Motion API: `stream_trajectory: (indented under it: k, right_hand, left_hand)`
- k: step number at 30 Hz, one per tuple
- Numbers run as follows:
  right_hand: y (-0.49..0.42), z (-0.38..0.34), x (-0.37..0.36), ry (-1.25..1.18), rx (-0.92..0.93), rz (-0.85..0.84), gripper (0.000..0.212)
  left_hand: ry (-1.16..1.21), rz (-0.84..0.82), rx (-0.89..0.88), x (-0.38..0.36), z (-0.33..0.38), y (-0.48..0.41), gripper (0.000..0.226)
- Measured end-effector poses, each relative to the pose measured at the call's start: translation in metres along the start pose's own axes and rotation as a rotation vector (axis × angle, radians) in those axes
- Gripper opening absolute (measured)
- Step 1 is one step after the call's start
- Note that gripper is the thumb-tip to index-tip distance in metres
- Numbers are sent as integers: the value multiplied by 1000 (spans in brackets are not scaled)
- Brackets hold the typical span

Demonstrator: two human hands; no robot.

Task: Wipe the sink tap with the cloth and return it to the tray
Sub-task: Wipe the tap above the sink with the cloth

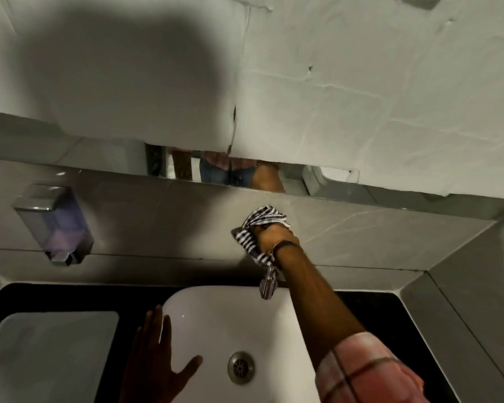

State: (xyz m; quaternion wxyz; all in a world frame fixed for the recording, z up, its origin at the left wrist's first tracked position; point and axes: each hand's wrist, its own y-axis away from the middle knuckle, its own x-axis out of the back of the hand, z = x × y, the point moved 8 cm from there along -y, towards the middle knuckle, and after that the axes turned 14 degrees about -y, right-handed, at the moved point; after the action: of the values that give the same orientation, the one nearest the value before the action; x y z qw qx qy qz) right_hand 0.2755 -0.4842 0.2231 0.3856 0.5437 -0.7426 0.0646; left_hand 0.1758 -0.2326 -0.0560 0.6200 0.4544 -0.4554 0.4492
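My left hand [157,362] lies flat, fingers spread, on the rim of the sink [216,309], beside the empty tray [47,353]. Farther off, my right hand [274,237] grips the striped cloth [249,237], bunched over the tap [269,282] at the wall.

Single head view, close above sink [186,303], facing down and forward toward wall [361,228] at 12 o'clock.

No text, label, brand or number is readable on anything here, near the grip or elsewhere.
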Motion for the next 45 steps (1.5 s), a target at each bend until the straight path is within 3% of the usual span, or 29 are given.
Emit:
stream_trajectory:
  k: [3, 6, 10, 14, 17, 20, 23, 26, 29, 32, 35, 39, 45]
  right_hand:
    - [17, 32, -3, -1, -80, 83, 59]
    - [49, 58, -5, 88, -40, 147, 50]
    - [24, 37, 0, 69, -29, 146, 50]
    - [-14, 11, -7, 25, -14, 26, 45]
    - [4, 33, -5, -44, -25, 149, 49]
    - [36, 58, -10, -87, 48, 332, 43]
    - [58, 88, -27, -305, 161, 460, 37]
    - [67, 113, -54, -466, 239, 430, 45]
    - [65, 114, -61, -331, 426, 425, 59]
    - [60, 95, -43, -344, 551, 474, 28]
    - [60, 96, -42, -539, 542, 484, 26]
    - [74, 111, -60, -466, 522, 488, 40]
    - [50, 92, -40, -503, 498, 551, 36]
  left_hand:
    - [-7, 5, -12, -2, 3, 3, 124]
    - [15, -10, -21, -2, 2, 0, 123]
    - [16, 43, -23, 7, 3, 3, 124]
    - [12, 150, -22, 17, 4, 10, 123]
    - [4, 163, -19, 20, 6, 12, 122]
    - [5, 151, -18, 20, 7, 11, 122]
    - [0, 130, -13, 12, 3, 8, 124]
    - [-3, 88, -39, 2, 2, 2, 126]
    - [-26, 88, -43, 0, 2, -3, 125]
    - [-22, 124, -34, 5, 3, -1, 125]
    - [-17, 132, -22, 6, 4, 3, 124]
    - [-18, 134, -11, 5, 2, 4, 123]
    - [-31, 113, 3, 7, 4, 5, 124]
